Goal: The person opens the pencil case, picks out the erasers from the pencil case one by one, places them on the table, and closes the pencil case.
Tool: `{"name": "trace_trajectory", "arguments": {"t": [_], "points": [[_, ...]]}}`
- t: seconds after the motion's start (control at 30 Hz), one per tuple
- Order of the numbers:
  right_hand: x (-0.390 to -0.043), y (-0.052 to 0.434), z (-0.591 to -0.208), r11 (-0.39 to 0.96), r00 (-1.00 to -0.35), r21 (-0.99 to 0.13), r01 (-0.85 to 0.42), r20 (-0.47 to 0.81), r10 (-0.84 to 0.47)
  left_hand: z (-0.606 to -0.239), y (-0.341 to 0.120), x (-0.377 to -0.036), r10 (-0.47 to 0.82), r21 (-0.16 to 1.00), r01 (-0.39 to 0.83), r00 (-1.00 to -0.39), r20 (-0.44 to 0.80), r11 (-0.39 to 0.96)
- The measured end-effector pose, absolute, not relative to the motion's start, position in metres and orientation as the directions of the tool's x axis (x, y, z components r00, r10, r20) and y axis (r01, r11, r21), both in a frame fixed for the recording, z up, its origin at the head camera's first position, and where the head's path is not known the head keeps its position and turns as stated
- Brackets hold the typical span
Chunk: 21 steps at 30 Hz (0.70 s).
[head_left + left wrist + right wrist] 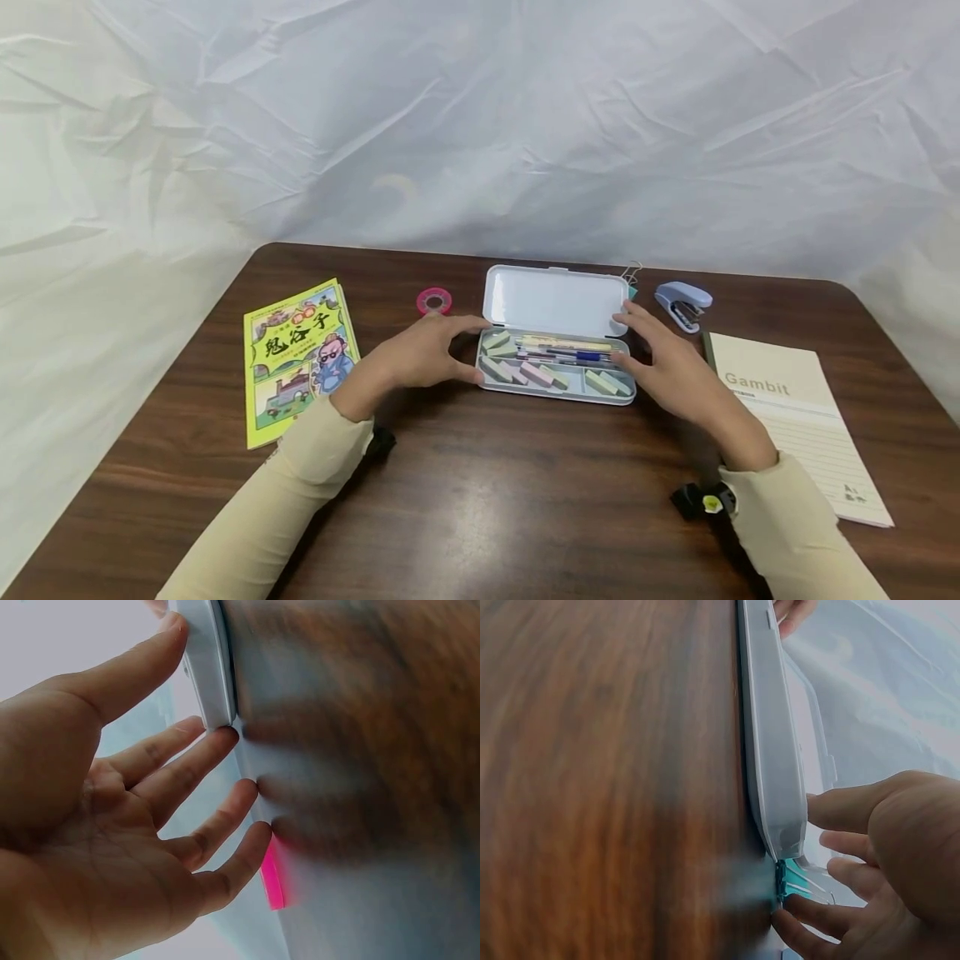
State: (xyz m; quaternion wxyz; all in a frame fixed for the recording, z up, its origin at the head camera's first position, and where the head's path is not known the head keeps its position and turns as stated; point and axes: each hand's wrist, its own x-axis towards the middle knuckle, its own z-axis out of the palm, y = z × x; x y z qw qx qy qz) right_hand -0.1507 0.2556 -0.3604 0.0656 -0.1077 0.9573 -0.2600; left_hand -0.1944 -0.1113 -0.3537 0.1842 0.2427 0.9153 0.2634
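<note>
Fingers [465, 327] flank pencil case [557, 392], seemingly lengthwise left-right.

The table [480, 500] is dark brown wood grain. The case [555, 300] is pale grey, holding green and pink blocks [536, 373]. On the left lie a yellow-green cartoon book [296, 358] and pink tape [434, 301]; on the right, a lavender stapler [683, 302], a cream lined notebook [795, 408] and a teal clip [789, 883]. The sleeves [292, 492] are beige.

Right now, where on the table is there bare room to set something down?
Widest bare patch: the near table, between the two sleeves, in front of the pencil case. A smaller strip lies between the comic book and the left hand. Crowded: behind the case, around the tape roll, stapler and notepad.
</note>
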Motion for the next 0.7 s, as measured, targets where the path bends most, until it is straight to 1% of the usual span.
{"name": "trace_trajectory", "arguments": {"t": [0.1, 0.13, 0.27, 0.33, 0.43, 0.5, 0.7], "points": [[-0.15, 0.254, -0.362, 0.84, -0.967, -0.512, -0.178, -0.068, -0.247, -0.357, -0.114, -0.197, 0.539, 0.567, 0.344, -0.814, -0.218, 0.749], [-0.149, 0.254, -0.363, 0.839, -0.966, -0.514, -0.181, -0.068, -0.25, -0.365, -0.116, -0.201, 0.541, 0.56, 0.355, -0.815, -0.207, 0.749], [-0.148, 0.253, -0.365, 0.836, -0.965, -0.515, -0.189, -0.06, -0.254, -0.375, -0.118, -0.207, 0.535, 0.559, 0.346, -0.816, -0.217, 0.754], [-0.147, 0.254, -0.364, 0.837, -0.966, -0.513, -0.188, -0.057, -0.252, -0.381, -0.118, -0.211, 0.541, 0.558, 0.359, -0.817, -0.2, 0.748], [-0.147, 0.255, -0.363, 0.838, -0.968, -0.515, -0.182, -0.055, -0.244, -0.378, -0.116, -0.21, 0.544, 0.569, 0.353, -0.814, -0.206, 0.743], [-0.147, 0.255, -0.363, 0.836, -0.969, -0.518, -0.181, -0.049, -0.24, -0.38, -0.116, -0.211, 0.551, 0.557, 0.375, -0.813, -0.186, 0.741], [-0.145, 0.256, -0.363, 0.826, -0.972, -0.531, -0.189, -0.018, -0.234, -0.359, -0.112, -0.197, 0.533, 0.56, 0.345, -0.819, -0.211, 0.753]]}}
